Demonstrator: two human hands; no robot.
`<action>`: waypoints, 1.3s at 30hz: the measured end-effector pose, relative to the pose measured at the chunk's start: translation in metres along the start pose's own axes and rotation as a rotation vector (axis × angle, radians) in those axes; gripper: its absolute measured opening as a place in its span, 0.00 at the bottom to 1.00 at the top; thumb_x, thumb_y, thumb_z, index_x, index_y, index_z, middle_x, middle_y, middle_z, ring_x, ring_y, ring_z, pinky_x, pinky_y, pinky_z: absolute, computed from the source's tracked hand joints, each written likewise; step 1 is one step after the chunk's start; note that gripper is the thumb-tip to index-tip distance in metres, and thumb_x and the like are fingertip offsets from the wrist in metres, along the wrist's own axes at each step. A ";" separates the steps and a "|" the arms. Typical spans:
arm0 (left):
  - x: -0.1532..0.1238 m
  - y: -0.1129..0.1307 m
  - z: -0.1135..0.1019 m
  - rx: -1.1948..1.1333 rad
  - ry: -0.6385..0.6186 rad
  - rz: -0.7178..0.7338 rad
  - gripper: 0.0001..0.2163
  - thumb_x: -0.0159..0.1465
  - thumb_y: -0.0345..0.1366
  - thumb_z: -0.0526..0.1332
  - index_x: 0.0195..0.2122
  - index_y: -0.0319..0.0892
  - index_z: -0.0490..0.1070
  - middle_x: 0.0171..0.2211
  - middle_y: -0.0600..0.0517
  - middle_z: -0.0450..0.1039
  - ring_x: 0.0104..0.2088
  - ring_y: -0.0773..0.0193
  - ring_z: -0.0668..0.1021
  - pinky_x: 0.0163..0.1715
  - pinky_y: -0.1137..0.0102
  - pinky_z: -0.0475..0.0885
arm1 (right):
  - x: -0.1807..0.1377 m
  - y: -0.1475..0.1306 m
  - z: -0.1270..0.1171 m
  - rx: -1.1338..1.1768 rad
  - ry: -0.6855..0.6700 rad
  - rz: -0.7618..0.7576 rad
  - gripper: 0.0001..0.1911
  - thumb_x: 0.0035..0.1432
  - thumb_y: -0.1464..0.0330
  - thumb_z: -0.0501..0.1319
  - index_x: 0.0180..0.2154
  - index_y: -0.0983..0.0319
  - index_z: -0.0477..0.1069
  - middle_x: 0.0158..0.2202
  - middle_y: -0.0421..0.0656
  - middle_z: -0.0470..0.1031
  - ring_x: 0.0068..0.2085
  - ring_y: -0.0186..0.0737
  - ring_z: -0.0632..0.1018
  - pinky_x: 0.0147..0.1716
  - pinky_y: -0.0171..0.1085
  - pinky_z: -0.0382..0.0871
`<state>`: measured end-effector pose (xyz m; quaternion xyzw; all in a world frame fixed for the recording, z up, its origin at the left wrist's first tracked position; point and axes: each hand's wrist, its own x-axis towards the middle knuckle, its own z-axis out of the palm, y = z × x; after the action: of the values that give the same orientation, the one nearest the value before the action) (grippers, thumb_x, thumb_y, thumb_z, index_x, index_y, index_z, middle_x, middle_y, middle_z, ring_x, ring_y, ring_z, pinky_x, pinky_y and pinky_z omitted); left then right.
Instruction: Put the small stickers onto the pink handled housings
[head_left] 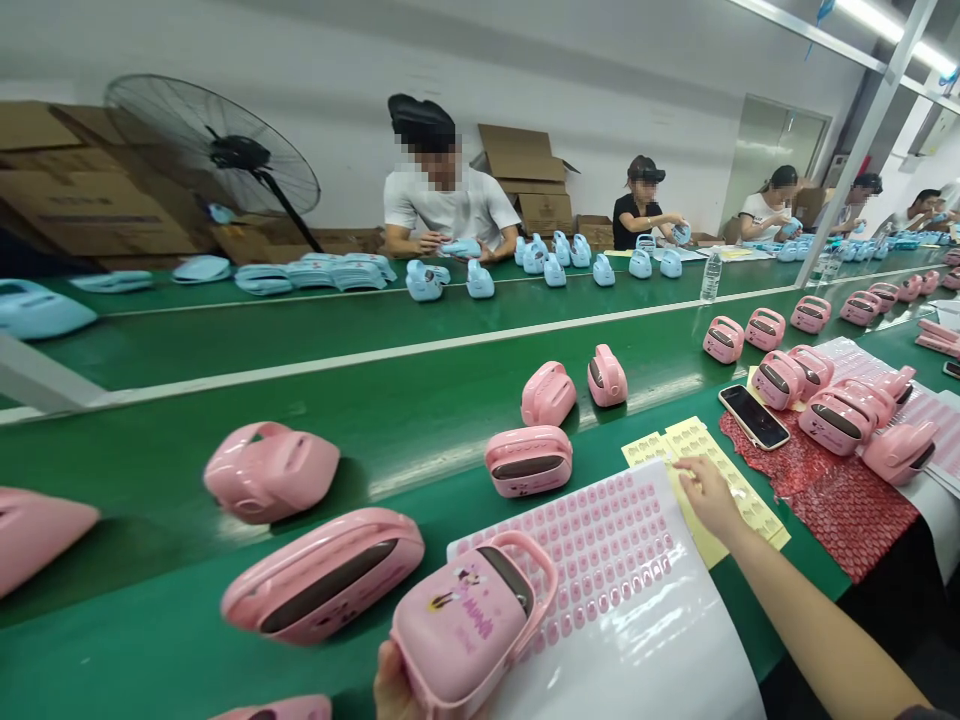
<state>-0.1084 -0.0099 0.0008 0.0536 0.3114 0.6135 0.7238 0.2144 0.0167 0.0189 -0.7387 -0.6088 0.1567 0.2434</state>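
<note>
My left hand grips a glossy pink plastic case with a carry handle at the bottom centre. The case is tilted, and its face bears a cartoon print and lettering. Under and beside it lies a white sheet with rows of small pink oval stickers. My right hand reaches over the yellow sticker sheets, close to the white sheet's far corner. Its thumb and index finger are drawn together; anything between them is too small to make out.
More pink cases stand on the green work surface to the left and ahead. To the right are a phone and red bubble wrap. Across the line, co-workers handle blue cases. A water bottle stands by the divider.
</note>
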 end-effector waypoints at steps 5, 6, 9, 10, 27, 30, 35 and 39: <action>0.000 -0.007 0.008 -0.061 -0.023 0.033 0.18 0.55 0.39 0.58 0.47 0.59 0.69 0.35 0.56 0.80 0.33 0.55 0.81 0.34 0.58 0.76 | 0.045 -0.005 -0.011 -0.158 0.041 0.012 0.14 0.57 0.73 0.52 0.39 0.64 0.75 0.49 0.55 0.67 0.52 0.55 0.63 0.51 0.50 0.57; 0.001 -0.007 0.008 -0.073 -0.022 0.036 0.18 0.55 0.38 0.58 0.47 0.59 0.69 0.35 0.56 0.80 0.33 0.55 0.81 0.34 0.58 0.76 | 0.048 -0.007 -0.009 -0.175 0.034 0.007 0.13 0.56 0.73 0.53 0.37 0.64 0.76 0.48 0.55 0.67 0.51 0.55 0.63 0.50 0.50 0.57; 0.002 -0.008 0.006 -0.100 0.014 0.032 0.18 0.55 0.38 0.58 0.48 0.59 0.69 0.35 0.55 0.80 0.34 0.55 0.81 0.37 0.58 0.75 | 0.050 -0.011 -0.001 -0.200 0.020 0.007 0.13 0.56 0.74 0.53 0.32 0.64 0.76 0.44 0.55 0.69 0.49 0.54 0.65 0.48 0.47 0.58; 0.003 -0.008 0.005 -0.102 0.030 0.028 0.18 0.56 0.38 0.58 0.48 0.59 0.68 0.35 0.55 0.80 0.34 0.54 0.81 0.38 0.57 0.74 | 0.050 -0.011 0.001 -0.200 0.019 0.014 0.13 0.56 0.74 0.52 0.32 0.64 0.75 0.42 0.55 0.70 0.48 0.53 0.65 0.47 0.46 0.59; 0.007 -0.011 0.001 -0.049 0.049 0.045 0.19 0.54 0.38 0.60 0.48 0.57 0.69 0.38 0.54 0.80 0.46 0.47 0.75 0.41 0.52 0.73 | 0.058 0.004 -0.006 0.098 -0.080 0.001 0.07 0.48 0.78 0.53 0.23 0.63 0.65 0.31 0.45 0.69 0.35 0.38 0.72 0.35 0.34 0.63; 0.007 -0.011 0.002 -0.053 0.099 0.036 0.17 0.54 0.38 0.60 0.46 0.57 0.70 0.38 0.54 0.80 0.46 0.48 0.76 0.41 0.53 0.73 | 0.054 0.002 -0.008 0.168 -0.101 0.007 0.07 0.48 0.77 0.53 0.23 0.62 0.63 0.29 0.42 0.69 0.34 0.38 0.72 0.34 0.34 0.63; 0.005 -0.011 0.006 -0.014 0.053 0.067 0.15 0.53 0.36 0.61 0.44 0.52 0.72 0.36 0.53 0.80 0.44 0.48 0.77 0.40 0.53 0.74 | 0.050 0.005 -0.011 0.319 -0.127 0.110 0.07 0.49 0.75 0.51 0.22 0.60 0.58 0.23 0.38 0.67 0.29 0.37 0.73 0.30 0.34 0.66; -0.003 -0.012 0.023 0.027 0.021 0.053 0.16 0.52 0.37 0.63 0.44 0.50 0.72 0.35 0.52 0.80 0.40 0.46 0.78 0.37 0.52 0.75 | 0.048 0.008 -0.021 0.425 -0.119 0.182 0.08 0.50 0.74 0.50 0.21 0.59 0.54 0.20 0.36 0.64 0.26 0.35 0.72 0.25 0.33 0.66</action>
<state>-0.0869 -0.0081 0.0145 0.0650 0.3258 0.6287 0.7031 0.2418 0.0590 0.0352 -0.7120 -0.5063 0.3460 0.3421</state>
